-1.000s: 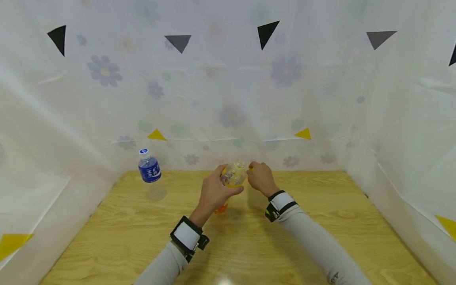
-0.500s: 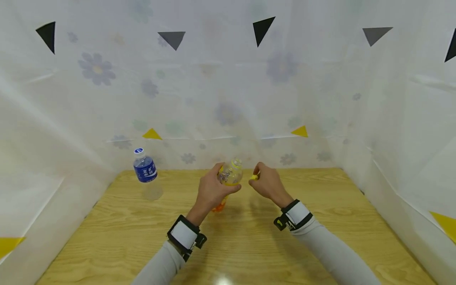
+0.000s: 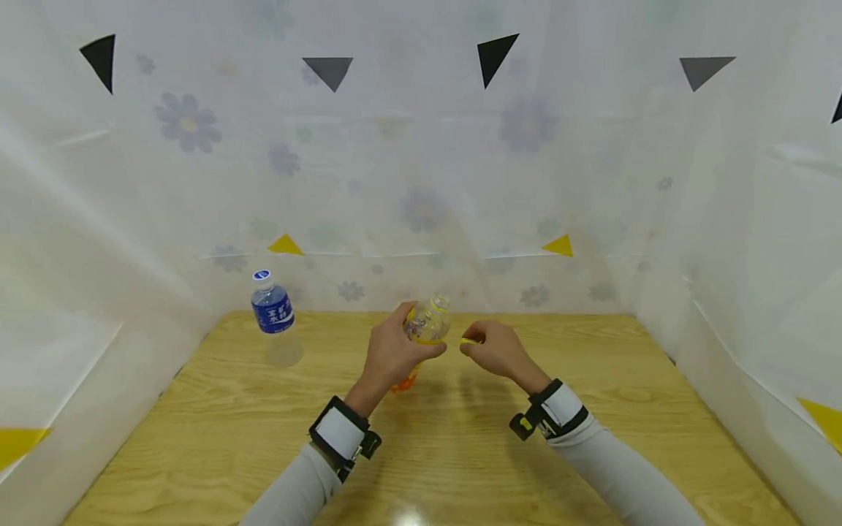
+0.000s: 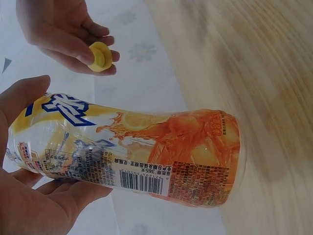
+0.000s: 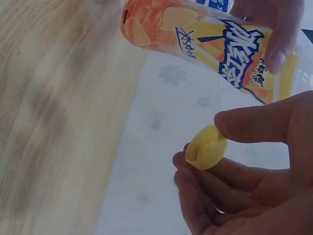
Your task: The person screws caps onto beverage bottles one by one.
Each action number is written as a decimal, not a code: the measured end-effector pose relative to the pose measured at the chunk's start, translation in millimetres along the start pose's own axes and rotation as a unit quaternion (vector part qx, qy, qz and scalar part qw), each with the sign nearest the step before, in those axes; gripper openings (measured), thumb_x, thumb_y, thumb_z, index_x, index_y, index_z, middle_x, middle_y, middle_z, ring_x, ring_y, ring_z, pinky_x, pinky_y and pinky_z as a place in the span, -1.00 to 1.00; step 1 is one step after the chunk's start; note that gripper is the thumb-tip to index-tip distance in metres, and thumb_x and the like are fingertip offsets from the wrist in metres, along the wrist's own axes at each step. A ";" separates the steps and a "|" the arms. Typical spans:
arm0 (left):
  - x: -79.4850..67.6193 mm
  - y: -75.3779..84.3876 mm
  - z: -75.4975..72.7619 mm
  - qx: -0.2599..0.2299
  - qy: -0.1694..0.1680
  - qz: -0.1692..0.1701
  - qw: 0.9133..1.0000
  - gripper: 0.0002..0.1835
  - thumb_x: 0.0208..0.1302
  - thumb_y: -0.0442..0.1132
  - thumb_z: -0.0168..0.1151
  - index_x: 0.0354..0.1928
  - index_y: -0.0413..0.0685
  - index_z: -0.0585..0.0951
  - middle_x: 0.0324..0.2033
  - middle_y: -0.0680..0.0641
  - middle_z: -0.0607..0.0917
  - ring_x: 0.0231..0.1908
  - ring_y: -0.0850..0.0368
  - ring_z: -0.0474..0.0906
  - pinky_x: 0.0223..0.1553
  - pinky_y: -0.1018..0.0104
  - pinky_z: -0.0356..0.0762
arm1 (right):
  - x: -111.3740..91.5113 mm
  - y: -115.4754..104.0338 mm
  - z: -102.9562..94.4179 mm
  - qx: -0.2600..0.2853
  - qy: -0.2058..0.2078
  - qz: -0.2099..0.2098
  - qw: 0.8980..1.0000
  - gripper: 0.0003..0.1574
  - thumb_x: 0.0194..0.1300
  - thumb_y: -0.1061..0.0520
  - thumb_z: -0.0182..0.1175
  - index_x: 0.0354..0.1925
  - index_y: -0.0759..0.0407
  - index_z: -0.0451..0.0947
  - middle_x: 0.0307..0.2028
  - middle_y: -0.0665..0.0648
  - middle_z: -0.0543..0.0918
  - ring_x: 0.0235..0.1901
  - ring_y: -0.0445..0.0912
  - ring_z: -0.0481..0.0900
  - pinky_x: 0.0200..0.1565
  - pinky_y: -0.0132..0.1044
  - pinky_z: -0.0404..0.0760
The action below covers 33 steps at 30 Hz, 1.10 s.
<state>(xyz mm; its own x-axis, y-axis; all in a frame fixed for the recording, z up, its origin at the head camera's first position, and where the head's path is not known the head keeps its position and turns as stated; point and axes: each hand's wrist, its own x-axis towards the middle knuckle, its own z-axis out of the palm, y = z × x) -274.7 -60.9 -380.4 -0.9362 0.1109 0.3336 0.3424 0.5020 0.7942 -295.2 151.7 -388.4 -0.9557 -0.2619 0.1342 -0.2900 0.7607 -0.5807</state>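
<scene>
My left hand (image 3: 395, 351) grips the upper part of a plastic drink bottle (image 4: 166, 152) with an orange and yellow label. Its uncapped clear neck (image 3: 439, 302) points up in the head view, leaning slightly right. To the right of the bottle, my right hand (image 3: 496, 347) pinches a yellow bottle cap (image 5: 208, 147) between thumb and fingers. The cap's hollow inside shows in the right wrist view. A gap separates the cap from the bottle. The bottle's base is close over the table, partly behind my left hand in the head view.
A capped water bottle (image 3: 272, 310) with a blue label stands at the back left of the wooden table (image 3: 454, 453). White flower-print sheeting (image 3: 421, 168) with triangle stickers encloses the back and both sides.
My right hand has moved right and a little down, away from the bottle's neck, carrying the cap. The left hand and its bottle have barely moved.
</scene>
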 end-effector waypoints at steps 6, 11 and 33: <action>0.1 0.6 1.3 0.005 -0.003 -0.003 1.000 -0.17 0.03 -0.04 0.60 0.37 0.01 0.48 -0.04 -0.16 0.71 -0.12 -0.11 0.66 -0.22 0.09 0.62 | -4.5 -0.1 -6.7 0.027 -0.013 -0.015 0.999 -0.62 0.40 0.08 0.22 0.08 0.26 0.62 -0.05 0.20 0.70 -0.05 0.09 0.65 -0.03 0.04 0.62; 0.3 0.5 2.2 0.015 -0.005 -0.006 1.000 -0.17 0.02 0.00 0.60 0.36 0.02 0.48 -0.06 -0.11 0.71 -0.18 0.01 0.65 -0.25 0.15 0.62 | -7.4 -8.1 -20.3 0.064 0.024 -0.037 0.997 -0.59 0.46 0.05 0.21 0.13 0.28 0.58 0.02 0.28 0.70 0.02 0.17 0.68 0.04 0.08 0.64; -1.2 -1.0 1.4 0.042 -0.035 -0.005 0.998 -0.10 -0.05 -0.04 0.62 0.40 -0.01 0.47 0.03 -0.16 0.71 -0.09 -0.05 0.67 -0.16 0.07 0.64 | -19.7 -63.7 -42.8 0.070 0.107 -0.136 0.982 -0.60 0.31 0.27 0.34 0.12 0.15 0.65 -0.01 0.17 0.71 -0.11 0.07 0.72 -0.04 0.04 0.67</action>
<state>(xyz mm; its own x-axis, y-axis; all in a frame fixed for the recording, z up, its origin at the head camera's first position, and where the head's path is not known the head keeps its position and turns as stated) -274.0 -60.3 -382.2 -0.9437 0.1630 0.2878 0.3280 0.5737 0.7505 -260.1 133.7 -319.6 -0.8367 -0.3026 0.4565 -0.5410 0.5861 -0.6032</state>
